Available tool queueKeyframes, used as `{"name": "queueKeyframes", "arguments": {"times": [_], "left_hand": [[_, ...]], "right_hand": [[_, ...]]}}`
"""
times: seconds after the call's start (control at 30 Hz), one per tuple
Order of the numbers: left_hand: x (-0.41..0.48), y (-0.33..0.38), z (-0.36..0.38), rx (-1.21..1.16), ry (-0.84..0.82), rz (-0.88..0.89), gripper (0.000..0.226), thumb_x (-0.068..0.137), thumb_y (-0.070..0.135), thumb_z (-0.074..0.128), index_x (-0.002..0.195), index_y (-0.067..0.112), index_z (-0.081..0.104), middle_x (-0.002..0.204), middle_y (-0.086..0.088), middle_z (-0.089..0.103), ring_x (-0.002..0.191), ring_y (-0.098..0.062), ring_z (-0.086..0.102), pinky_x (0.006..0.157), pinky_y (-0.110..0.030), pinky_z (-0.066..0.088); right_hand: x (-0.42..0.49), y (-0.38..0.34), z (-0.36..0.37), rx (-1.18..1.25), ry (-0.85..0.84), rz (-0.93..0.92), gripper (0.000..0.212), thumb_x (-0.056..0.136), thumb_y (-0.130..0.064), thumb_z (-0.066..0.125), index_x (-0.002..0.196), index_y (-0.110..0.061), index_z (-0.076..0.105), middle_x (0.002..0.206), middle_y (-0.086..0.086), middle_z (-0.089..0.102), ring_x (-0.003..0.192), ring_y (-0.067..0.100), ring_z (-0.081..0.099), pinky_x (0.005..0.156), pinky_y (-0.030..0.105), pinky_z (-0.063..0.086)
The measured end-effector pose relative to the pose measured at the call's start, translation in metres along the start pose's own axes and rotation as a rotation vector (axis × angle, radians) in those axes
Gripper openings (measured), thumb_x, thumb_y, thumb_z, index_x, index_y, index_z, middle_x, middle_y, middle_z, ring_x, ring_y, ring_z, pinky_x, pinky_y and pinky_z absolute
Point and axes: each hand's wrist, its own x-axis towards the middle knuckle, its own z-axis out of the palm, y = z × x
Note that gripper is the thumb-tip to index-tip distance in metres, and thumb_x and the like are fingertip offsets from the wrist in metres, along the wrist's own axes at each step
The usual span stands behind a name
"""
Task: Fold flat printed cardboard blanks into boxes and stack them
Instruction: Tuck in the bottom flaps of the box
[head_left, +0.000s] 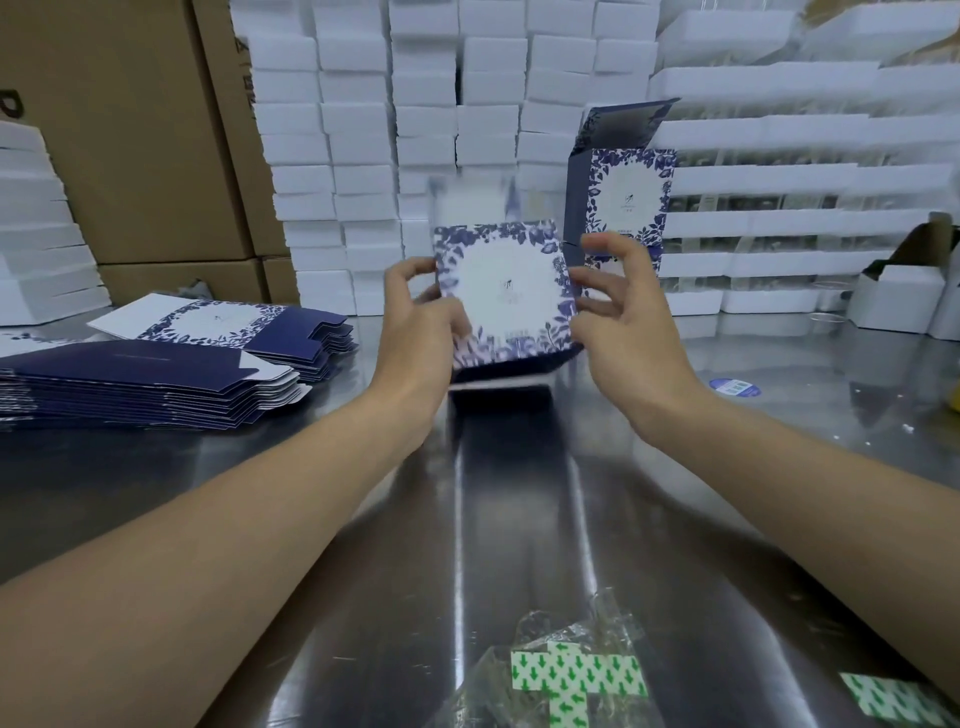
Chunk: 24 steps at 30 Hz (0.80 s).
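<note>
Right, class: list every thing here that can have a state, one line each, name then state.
Held box, opened out from flat, top end blurred.
Left hand, grips the held box's left edge.
Right hand, holds its right edge, fingers curled.
Blanks, flat, stacked.
Standing box, upright, top flap open.
White carton, lid open.

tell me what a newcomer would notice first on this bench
The blue floral box gripped between the left hand and right hand at centre draws the eye first. Behind it rises a wall of white boxes, and a stack of flat blanks lies on the metal table at left.
</note>
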Motion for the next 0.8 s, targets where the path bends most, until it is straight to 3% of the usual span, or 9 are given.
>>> {"name": "queueKeyframes", "arguments": {"times": [0.03, 0.1, 0.23, 0.3, 0.4, 0.53, 0.67, 0.73, 0.8], "left_hand": [[0.001, 0.001, -0.002, 0.011, 0.022, 0.034, 0.062, 0.082, -0.009, 0.050, 0.132, 0.029, 0.048, 0.106, 0.003, 0.066, 0.073, 0.004, 0.060, 0.061, -0.009, 0.047], [-0.002, 0.004, -0.003, 0.014, 0.036, 0.065, 0.070, 0.082, -0.009, 0.051, 0.138, 0.034, 0.042, 0.105, 0.002, 0.065, 0.069, 0.004, 0.058, 0.060, -0.009, 0.048], [-0.008, 0.002, 0.003, 0.043, 0.006, 0.099, 0.076, 0.091, 0.006, 0.065, 0.154, 0.033, 0.033, 0.126, 0.000, 0.067, 0.106, -0.010, 0.065, 0.094, -0.030, 0.052], [-0.009, 0.001, 0.004, 0.037, 0.014, 0.100, 0.063, 0.094, 0.017, 0.072, 0.148, 0.033, 0.042, 0.127, 0.005, 0.070, 0.112, -0.011, 0.068, 0.097, -0.033, 0.054], [-0.005, 0.001, 0.003, 0.088, 0.070, 0.118, 0.034, 0.098, 0.036, 0.073, 0.127, 0.030, 0.057, 0.118, 0.011, 0.069, 0.104, -0.001, 0.068, 0.084, -0.024, 0.053], [-0.001, -0.001, 0.002, 0.106, 0.107, 0.143, 0.023, 0.098, 0.010, 0.064, 0.116, 0.023, 0.058, 0.111, 0.009, 0.066, 0.083, 0.005, 0.066, 0.067, -0.018, 0.050], [-0.005, -0.001, 0.002, 0.160, 0.070, 0.175, 0.038, 0.095, 0.006, 0.063, 0.118, 0.033, 0.051, 0.112, 0.013, 0.061, 0.090, -0.004, 0.063, 0.062, -0.015, 0.047], [-0.003, 0.001, 0.002, 0.120, 0.114, 0.137, 0.014, 0.102, 0.034, 0.064, 0.112, 0.034, 0.055, 0.105, 0.018, 0.062, 0.085, -0.001, 0.060, 0.073, -0.024, 0.051], [-0.001, 0.004, 0.001, 0.069, 0.150, 0.070, 0.027, 0.104, 0.062, 0.051, 0.103, 0.037, 0.058, 0.096, 0.022, 0.062, 0.088, -0.005, 0.057, 0.092, -0.040, 0.055]], "right_hand": [[0.000, 0.000, -0.001, -0.011, 0.002, -0.054, 0.068, 0.085, 0.018, 0.044, 0.132, -0.029, 0.051, 0.117, -0.002, 0.063, 0.097, 0.004, 0.064, 0.077, 0.022, 0.055], [0.000, 0.002, -0.001, -0.028, 0.016, -0.083, 0.075, 0.081, 0.023, 0.046, 0.132, -0.031, 0.048, 0.112, -0.003, 0.061, 0.086, -0.007, 0.061, 0.066, 0.019, 0.053], [0.000, 0.007, 0.001, -0.142, -0.013, -0.054, 0.082, 0.082, 0.013, 0.063, 0.143, -0.040, 0.044, 0.106, -0.008, 0.056, 0.086, -0.010, 0.061, 0.064, 0.020, 0.053], [-0.002, 0.008, 0.003, -0.185, -0.034, -0.043, 0.078, 0.083, -0.005, 0.074, 0.141, -0.048, 0.044, 0.110, -0.007, 0.057, 0.096, 0.002, 0.064, 0.077, 0.032, 0.058], [-0.003, 0.008, 0.003, -0.174, -0.018, 0.012, 0.065, 0.080, -0.052, 0.083, 0.133, -0.049, 0.046, 0.115, -0.006, 0.063, 0.104, 0.011, 0.066, 0.088, 0.036, 0.057], [0.000, 0.006, 0.001, -0.119, 0.035, 0.122, 0.062, 0.076, -0.089, 0.059, 0.111, -0.037, 0.056, 0.103, -0.010, 0.065, 0.099, 0.011, 0.065, 0.097, 0.051, 0.056], [0.000, 0.001, 0.002, -0.086, 0.067, 0.153, 0.057, 0.083, -0.083, 0.039, 0.094, -0.031, 0.059, 0.091, -0.014, 0.059, 0.102, 0.018, 0.064, 0.104, 0.056, 0.050], [0.000, -0.003, 0.003, -0.048, 0.113, 0.185, 0.049, 0.086, -0.069, 0.038, 0.087, -0.025, 0.060, 0.087, -0.009, 0.059, 0.109, 0.029, 0.067, 0.107, 0.058, 0.048], [0.003, -0.005, 0.002, -0.019, 0.162, 0.211, 0.037, 0.087, -0.054, 0.040, 0.083, -0.022, 0.055, 0.084, -0.003, 0.058, 0.110, 0.038, 0.066, 0.106, 0.060, 0.048]]}}
